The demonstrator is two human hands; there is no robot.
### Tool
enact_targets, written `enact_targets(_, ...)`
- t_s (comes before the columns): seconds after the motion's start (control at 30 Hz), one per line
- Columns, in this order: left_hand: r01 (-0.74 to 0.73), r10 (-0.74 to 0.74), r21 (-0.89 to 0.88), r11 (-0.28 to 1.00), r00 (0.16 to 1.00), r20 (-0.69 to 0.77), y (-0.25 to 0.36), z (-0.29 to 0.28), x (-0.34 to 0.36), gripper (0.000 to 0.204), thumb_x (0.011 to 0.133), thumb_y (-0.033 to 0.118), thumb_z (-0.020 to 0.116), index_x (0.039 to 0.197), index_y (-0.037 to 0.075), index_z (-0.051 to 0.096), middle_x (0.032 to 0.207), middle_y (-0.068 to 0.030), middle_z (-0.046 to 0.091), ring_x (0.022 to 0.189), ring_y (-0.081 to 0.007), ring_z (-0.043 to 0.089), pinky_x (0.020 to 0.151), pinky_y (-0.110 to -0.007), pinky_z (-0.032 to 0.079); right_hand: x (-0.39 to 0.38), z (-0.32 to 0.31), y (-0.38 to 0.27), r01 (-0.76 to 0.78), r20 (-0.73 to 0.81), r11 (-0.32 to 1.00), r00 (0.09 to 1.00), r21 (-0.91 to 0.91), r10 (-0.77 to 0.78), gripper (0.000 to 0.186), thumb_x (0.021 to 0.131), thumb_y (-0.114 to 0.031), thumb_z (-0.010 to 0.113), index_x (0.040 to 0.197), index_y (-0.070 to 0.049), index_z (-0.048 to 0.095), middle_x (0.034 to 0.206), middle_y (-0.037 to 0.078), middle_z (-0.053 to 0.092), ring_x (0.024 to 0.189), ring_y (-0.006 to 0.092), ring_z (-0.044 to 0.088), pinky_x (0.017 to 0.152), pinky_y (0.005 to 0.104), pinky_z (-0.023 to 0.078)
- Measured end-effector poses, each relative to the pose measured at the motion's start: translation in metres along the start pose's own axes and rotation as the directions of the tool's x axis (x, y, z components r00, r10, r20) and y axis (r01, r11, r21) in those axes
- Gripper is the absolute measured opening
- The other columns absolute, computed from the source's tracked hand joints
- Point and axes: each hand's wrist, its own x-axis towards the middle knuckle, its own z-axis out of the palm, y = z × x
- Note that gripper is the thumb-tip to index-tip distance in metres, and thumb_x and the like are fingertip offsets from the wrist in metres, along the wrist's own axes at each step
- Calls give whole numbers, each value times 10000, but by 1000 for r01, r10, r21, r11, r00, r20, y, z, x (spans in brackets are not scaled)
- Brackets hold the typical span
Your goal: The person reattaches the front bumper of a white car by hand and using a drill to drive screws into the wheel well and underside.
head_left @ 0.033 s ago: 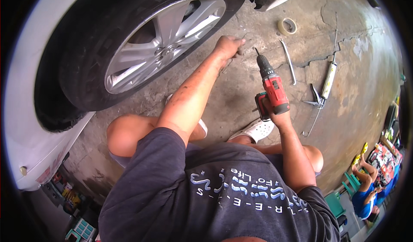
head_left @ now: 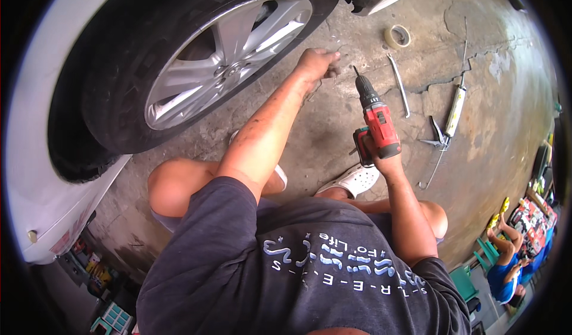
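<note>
In my right hand (head_left: 388, 163) is a red and black cordless drill (head_left: 382, 128). My fingers wrap its handle, and its thin bit points away from me, above the concrete floor. My left hand (head_left: 316, 66) reaches forward beside the car wheel (head_left: 223, 79), apart from the tyre. Its fingers are curled in with the thumb along them; whatever they may hold is hidden. The wheel has a silver spoked rim and a black tyre.
Right of the drill lie a thin pale strip (head_left: 399, 85), a roll of tape (head_left: 397, 36) and a caulking gun (head_left: 453, 117). The white car body (head_left: 36, 156) borders the left. A person in blue (head_left: 506, 278) is at the far lower right, near green chairs (head_left: 465, 284).
</note>
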Motion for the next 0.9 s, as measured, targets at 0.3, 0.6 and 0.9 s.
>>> enact_targets(0.3, 37, 33, -324, 945, 978, 207, 36, 7, -11, 305, 1041, 224, 674, 1228, -17, 654, 1046, -133, 735, 1013, -283, 754, 882, -373, 613, 7, -8, -16, 243, -48, 939, 964, -242, -262, 389, 837, -94, 773, 1215, -67, 687, 1100, 153, 718, 999, 352, 720, 891, 425, 571)
enact_targets(0.6, 113, 1, -334, 936, 946, 323, 77, 16, -16, 234, 1085, 190, 527, 1126, -38, 561, 1040, -192, 725, 1100, -382, 729, 1033, -509, 577, 36, 6, -47, 150, -131, 972, 976, -181, -175, 479, 831, -190, 780, 1250, -37, 605, 1089, 219, 702, 1055, 435, 663, 894, 499, 529)
enact_targets(0.9, 3, 76, -337, 941, 972, 222, 84, 9, -22, 232, 1089, 192, 550, 1136, -35, 550, 1023, -175, 701, 1082, -371, 743, 966, -478, 625, 47, 11, -60, 99, -71, 969, 991, -225, -118, 509, 820, -165, 768, 1282, -44, 593, 1146, 193, 696, 1117, 408, 651, 933, 500, 526)
